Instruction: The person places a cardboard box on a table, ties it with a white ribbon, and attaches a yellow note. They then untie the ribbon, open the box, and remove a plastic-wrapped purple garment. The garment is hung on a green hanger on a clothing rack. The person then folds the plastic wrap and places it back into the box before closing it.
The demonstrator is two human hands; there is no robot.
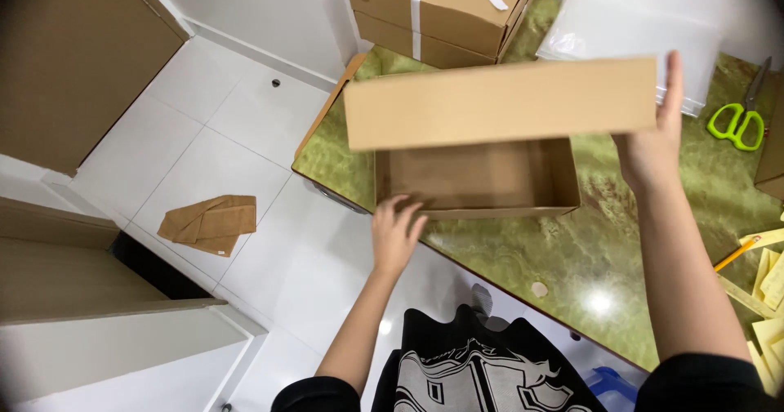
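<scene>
An open brown cardboard box (478, 179) stands on the green marbled table (572, 257), near its front edge. Above it hovers a long cardboard lid (498, 102), seen from its side. My right hand (653, 138) grips the lid's right end, fingers spread up along it. At the box's near left corner, my left hand (396, 232) touches the front wall with fingers apart and holds nothing.
Two stacked cardboard boxes (441, 8) with white tape sit at the table's far side beside clear plastic sheets (629, 32). Green-handled scissors (739, 122) lie at the right, yellow paper strips (768, 277) at the right edge. A flattened cardboard piece (210, 222) lies on the white tiled floor.
</scene>
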